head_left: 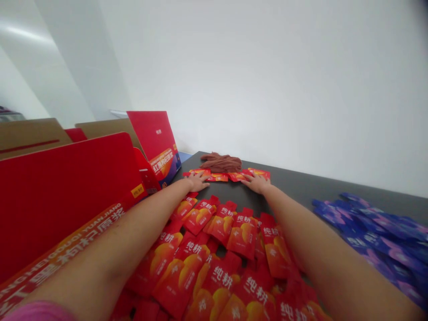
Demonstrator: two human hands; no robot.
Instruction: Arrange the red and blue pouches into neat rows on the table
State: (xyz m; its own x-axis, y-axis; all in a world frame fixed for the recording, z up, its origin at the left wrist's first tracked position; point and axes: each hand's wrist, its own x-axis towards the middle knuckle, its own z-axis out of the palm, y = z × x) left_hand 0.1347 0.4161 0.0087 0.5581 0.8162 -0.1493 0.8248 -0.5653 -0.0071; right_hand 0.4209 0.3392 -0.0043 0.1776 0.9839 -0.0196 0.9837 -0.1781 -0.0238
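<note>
My left hand point(197, 181) and right hand point(256, 183) flat on table point(301, 189), fingers wide, holding nothing; red sachets point(217, 177) at 12 o'clock, blue sachets point(377, 236) at 3 o'clock.

Dark bench with packaged goods and red cartons under a white wall.

A dark bench point(310, 189) runs ahead toward a plain white wall point(267, 76). At the right, a loose spread of blue-and-purple sachets point(374, 236) lies on it. At the far end sits a rust-brown, stringy heap point(221, 163), its material unclear. At the left stand a large red box panel point(63, 191) with an orange band of lettering, an upright red box point(154, 142), and tan cardboard flaps point(30, 136).
</note>
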